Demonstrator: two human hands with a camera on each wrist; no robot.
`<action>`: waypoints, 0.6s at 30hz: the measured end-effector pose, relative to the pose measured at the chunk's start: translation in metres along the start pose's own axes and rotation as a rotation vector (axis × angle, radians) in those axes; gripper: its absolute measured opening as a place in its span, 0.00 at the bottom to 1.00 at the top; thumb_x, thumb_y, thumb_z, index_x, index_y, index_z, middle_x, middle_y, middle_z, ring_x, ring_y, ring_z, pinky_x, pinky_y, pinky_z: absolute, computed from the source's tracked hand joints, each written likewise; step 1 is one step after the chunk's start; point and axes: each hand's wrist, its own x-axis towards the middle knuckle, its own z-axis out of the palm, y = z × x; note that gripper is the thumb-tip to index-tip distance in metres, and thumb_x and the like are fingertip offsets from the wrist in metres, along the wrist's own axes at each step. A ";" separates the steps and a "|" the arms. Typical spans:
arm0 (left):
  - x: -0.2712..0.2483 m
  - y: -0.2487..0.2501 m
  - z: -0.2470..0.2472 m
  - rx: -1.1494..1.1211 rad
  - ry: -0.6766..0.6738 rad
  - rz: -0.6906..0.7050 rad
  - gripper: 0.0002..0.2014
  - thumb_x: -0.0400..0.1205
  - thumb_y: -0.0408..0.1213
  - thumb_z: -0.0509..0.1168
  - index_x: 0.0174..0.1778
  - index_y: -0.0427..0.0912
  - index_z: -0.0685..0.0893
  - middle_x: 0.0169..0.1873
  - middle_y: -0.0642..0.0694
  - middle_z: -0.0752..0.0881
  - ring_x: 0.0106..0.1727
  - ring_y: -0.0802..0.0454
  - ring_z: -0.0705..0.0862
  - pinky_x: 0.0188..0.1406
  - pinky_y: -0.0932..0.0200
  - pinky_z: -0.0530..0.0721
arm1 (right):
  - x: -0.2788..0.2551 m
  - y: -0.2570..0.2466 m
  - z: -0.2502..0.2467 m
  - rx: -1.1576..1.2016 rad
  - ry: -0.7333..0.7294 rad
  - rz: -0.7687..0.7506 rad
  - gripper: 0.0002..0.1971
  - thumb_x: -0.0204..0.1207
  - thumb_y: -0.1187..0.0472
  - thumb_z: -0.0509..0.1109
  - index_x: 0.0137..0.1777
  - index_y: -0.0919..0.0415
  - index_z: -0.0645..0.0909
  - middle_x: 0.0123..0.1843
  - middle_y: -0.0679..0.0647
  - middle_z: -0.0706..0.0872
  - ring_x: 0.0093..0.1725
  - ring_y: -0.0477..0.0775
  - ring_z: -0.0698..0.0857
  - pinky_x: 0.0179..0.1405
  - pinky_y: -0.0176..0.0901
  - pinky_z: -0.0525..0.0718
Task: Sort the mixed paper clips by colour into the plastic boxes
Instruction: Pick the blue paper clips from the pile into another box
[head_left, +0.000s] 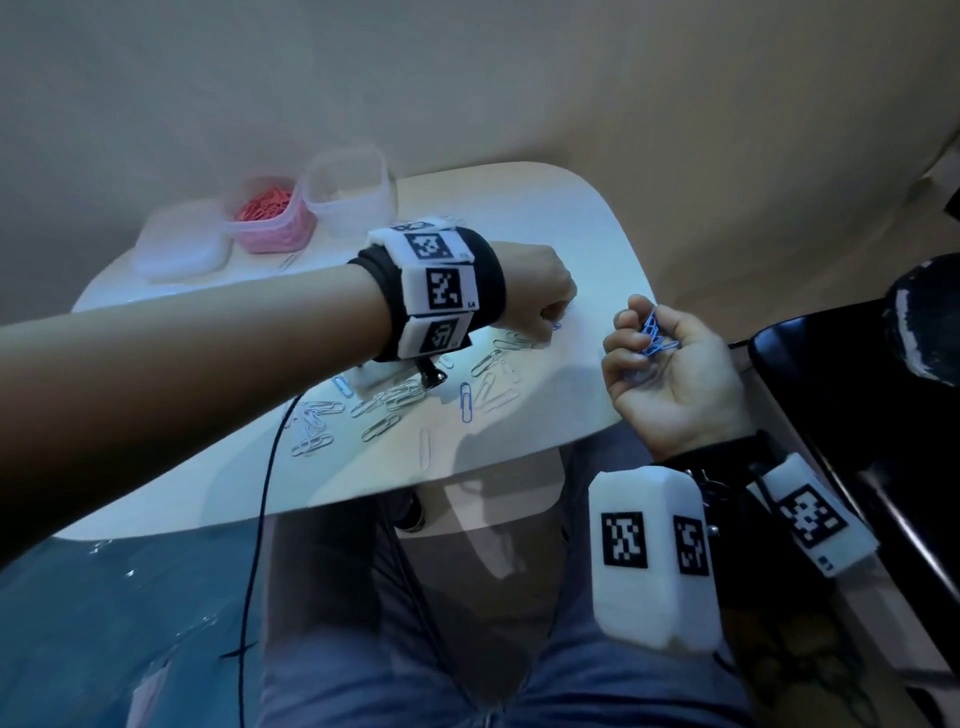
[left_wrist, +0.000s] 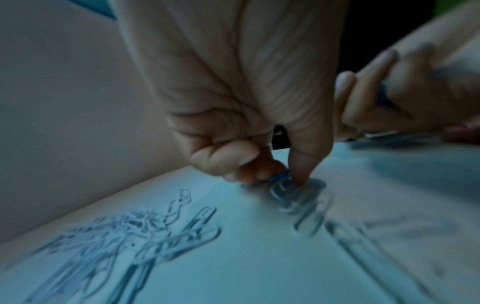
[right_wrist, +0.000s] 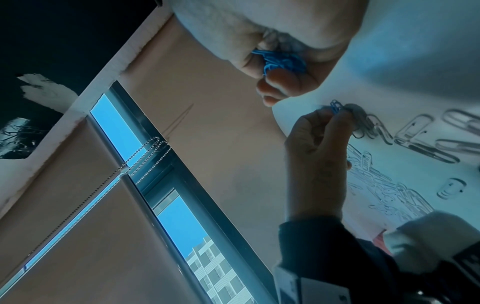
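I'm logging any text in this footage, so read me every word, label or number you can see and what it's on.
No readable words.
Left wristband: black-and-white square code tags, patterns only; one tiny mark at a tag's corner, too small to read.
Right wrist unit: the same kind of code tags, no words; a small mark on the side tag, too small to read.
Boxes, clips and table: no text.

You work at a pale rounded table (head_left: 561, 218). At its far left stand three plastic boxes: a lidded one (head_left: 179, 249), one full of pink clips (head_left: 270, 215) and an open clear one (head_left: 350, 189). White paper clips (head_left: 395, 397) and a few blue ones (head_left: 466, 402) lie scattered nearer you.
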 end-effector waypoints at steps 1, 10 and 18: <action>-0.001 0.000 0.002 -0.006 0.033 0.013 0.07 0.80 0.37 0.62 0.50 0.42 0.82 0.43 0.49 0.80 0.43 0.53 0.73 0.25 0.66 0.64 | 0.000 0.000 0.000 -0.001 0.000 -0.005 0.13 0.82 0.62 0.53 0.37 0.61 0.73 0.30 0.50 0.73 0.15 0.41 0.70 0.11 0.26 0.65; -0.008 -0.004 -0.002 -0.231 0.066 -0.028 0.08 0.78 0.29 0.65 0.52 0.36 0.84 0.36 0.52 0.82 0.36 0.53 0.76 0.44 0.60 0.77 | 0.000 0.003 -0.001 -0.014 0.003 -0.025 0.14 0.82 0.62 0.53 0.36 0.61 0.73 0.29 0.51 0.73 0.15 0.41 0.70 0.11 0.27 0.66; -0.058 -0.017 -0.028 -0.848 0.139 -0.091 0.05 0.80 0.36 0.67 0.38 0.45 0.81 0.27 0.54 0.82 0.30 0.63 0.81 0.24 0.72 0.79 | 0.002 0.015 0.011 -0.131 0.027 -0.033 0.17 0.82 0.59 0.54 0.34 0.62 0.74 0.27 0.53 0.78 0.18 0.43 0.76 0.17 0.26 0.75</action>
